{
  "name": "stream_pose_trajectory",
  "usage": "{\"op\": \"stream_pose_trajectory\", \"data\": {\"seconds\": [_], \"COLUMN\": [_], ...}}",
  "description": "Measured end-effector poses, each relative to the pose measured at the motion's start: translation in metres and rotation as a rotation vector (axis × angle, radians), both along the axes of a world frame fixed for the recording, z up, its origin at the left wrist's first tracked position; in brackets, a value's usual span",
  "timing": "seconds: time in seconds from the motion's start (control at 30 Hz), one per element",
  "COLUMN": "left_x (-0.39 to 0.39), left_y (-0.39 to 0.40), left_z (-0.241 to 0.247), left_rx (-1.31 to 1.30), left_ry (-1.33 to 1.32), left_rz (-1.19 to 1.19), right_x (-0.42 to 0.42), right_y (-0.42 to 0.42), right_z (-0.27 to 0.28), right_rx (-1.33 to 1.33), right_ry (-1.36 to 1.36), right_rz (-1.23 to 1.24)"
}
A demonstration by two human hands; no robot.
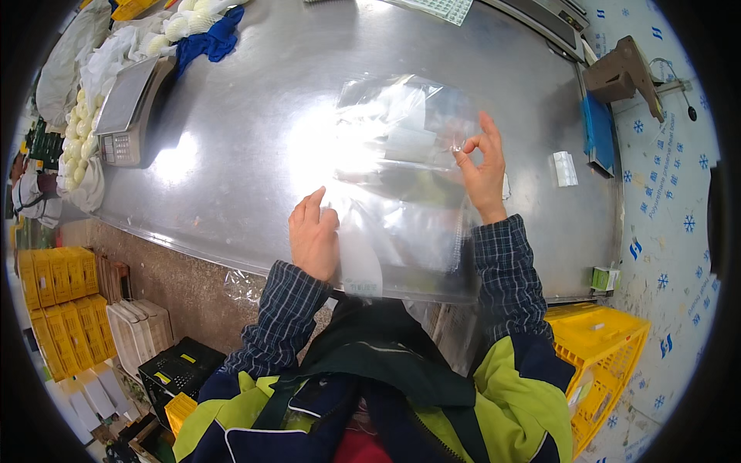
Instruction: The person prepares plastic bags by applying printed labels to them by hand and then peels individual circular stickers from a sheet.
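Clear plastic bags [405, 226] lie spread on a stainless steel table [249, 139] in front of me, and glare hides part of their outline. With thumb and index finger my right hand [485, 176] pinches the right edge of the upper bag [399, 116], its other fingers raised. My left hand [314, 236] is at the bags' left edge, by a whitish strip with printing [360, 257] that hangs towards the table's front edge. Whether its thumb grips the film cannot be made out.
On the left stands a digital scale [130, 110] beside white onions or similar bulbs in net bags [78, 139]. A blue cloth [211, 37] lies behind. A brown tape dispenser [622, 78] is at right. Yellow crates [602, 330] stand lower right, more [66, 312] at left.
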State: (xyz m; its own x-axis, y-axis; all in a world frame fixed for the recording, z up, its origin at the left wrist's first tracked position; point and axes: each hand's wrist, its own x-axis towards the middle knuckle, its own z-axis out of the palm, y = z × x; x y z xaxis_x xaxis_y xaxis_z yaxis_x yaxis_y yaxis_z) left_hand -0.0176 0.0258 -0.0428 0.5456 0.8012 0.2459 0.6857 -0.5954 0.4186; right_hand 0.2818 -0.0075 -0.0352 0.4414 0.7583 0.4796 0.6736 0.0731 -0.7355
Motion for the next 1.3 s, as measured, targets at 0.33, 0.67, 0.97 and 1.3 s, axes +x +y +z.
{"op": "stream_pose_trajectory", "data": {"seconds": [0.33,0.67,0.97,1.3], "left_x": [0.017,0.021,0.019,0.002], "left_y": [-0.008,-0.013,-0.012,0.008], "left_z": [0.035,0.03,0.03,0.046], "left_rx": [0.014,-0.026,-0.025,-0.103], "left_ry": [-0.148,-0.142,-0.16,-0.372], "left_rz": [-0.205,-0.254,-0.258,-0.143], "right_x": [0.017,0.028,0.026,-0.037], "right_y": [0.002,0.019,0.035,-0.019], "right_z": [0.019,-0.01,-0.016,0.036], "right_rx": [-0.115,0.024,-0.012,-0.073], "right_ry": [0.784,0.792,0.739,0.55], "right_rz": [0.219,0.224,0.126,0.238]}}
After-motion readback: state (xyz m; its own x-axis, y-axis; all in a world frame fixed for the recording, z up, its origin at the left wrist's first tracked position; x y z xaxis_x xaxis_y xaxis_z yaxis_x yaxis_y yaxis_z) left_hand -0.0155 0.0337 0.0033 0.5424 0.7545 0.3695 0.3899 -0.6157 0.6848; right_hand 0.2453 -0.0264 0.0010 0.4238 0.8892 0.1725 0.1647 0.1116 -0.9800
